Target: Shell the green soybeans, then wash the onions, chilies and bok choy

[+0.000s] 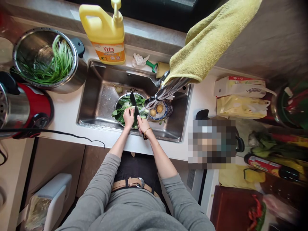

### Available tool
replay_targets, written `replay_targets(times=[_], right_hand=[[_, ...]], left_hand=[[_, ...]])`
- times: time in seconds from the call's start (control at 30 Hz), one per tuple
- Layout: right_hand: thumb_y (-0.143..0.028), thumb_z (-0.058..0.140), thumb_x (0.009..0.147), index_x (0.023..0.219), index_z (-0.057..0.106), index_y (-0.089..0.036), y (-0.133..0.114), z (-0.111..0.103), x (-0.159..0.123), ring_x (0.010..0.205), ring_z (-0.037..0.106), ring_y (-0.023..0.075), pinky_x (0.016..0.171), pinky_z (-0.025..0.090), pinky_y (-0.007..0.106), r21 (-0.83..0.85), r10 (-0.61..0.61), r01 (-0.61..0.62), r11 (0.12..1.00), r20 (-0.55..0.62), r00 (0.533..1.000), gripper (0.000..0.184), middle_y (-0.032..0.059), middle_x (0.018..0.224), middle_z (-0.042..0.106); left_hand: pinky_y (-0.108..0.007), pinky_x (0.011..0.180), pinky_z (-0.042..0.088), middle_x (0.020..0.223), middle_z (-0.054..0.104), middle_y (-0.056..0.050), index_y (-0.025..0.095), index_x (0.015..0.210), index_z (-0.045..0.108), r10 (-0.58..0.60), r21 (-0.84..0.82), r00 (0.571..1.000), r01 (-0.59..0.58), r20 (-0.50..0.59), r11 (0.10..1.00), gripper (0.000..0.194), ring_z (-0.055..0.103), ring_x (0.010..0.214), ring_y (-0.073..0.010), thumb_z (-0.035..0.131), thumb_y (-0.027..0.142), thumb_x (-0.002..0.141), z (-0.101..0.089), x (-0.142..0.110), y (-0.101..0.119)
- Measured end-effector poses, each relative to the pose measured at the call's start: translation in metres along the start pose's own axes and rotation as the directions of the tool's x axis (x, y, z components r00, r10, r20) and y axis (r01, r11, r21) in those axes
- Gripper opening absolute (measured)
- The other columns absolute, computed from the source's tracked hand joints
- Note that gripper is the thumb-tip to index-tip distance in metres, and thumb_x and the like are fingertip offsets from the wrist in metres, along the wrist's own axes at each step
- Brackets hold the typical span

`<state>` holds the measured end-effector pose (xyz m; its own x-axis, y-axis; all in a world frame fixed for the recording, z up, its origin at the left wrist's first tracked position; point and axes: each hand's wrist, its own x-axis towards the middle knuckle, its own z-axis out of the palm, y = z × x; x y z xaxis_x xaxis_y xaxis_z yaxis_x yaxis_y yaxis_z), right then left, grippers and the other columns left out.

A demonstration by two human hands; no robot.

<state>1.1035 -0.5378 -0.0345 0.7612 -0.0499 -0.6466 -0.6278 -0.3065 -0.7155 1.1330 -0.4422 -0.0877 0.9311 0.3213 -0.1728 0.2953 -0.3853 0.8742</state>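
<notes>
My right hand is closed around the handle of a kitchen knife. Its dark blade points up and away over the sink. Just left of the blade, my left hand has its fingers curled on a leafy green vegetable, whose pale stalk shows at the fingertips. Beneath both hands a round metal bowl holds more leafy greens. A blue-and-white plate with a few round yellowish pieces sits to the right of the bowl.
The steel sink surrounds the bowl, its faucet draped with a yellow towel. A yellow detergent jug stands behind. Left is a pot of long greens; a power cord crosses the counter. Bags and a dark bottle lie right.
</notes>
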Motion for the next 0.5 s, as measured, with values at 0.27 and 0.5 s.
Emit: replay_targets(times=[0.27, 0.5], right_hand=[[-0.07, 0.041, 0.086, 0.061, 0.039, -0.022, 0.004, -0.004, 0.024, 0.025, 0.034, 0.0064, 0.026, 0.027, 0.02, 0.055, 0.161, -0.162, 0.985, 0.012, 0.987, 0.053, -0.0073, 0.041, 0.037], [-0.061, 0.041, 0.091, 0.065, 0.039, -0.021, 0.012, -0.034, 0.011, 0.024, 0.034, 0.0055, 0.024, 0.026, 0.018, 0.155, 0.127, -0.12, 0.981, -0.037, 0.991, 0.048, -0.0092, 0.042, 0.037]], left_hand=[[-0.026, 0.076, 0.05, 0.084, 0.064, -0.005, 0.015, 0.093, 0.058, -0.233, -0.308, 0.969, 0.197, -0.086, 0.931, 0.035, 0.063, 0.082, -0.0157, 0.036, 0.042, 0.096, -0.017, 0.026, -0.013], [-0.022, 0.054, 0.048, 0.066, 0.054, 0.003, 0.015, 0.093, 0.054, -0.427, -0.577, 0.904, 0.334, -0.029, 0.745, 0.037, 0.057, 0.051, -0.0094, 0.044, 0.05, 0.091, -0.061, 0.061, -0.023]])
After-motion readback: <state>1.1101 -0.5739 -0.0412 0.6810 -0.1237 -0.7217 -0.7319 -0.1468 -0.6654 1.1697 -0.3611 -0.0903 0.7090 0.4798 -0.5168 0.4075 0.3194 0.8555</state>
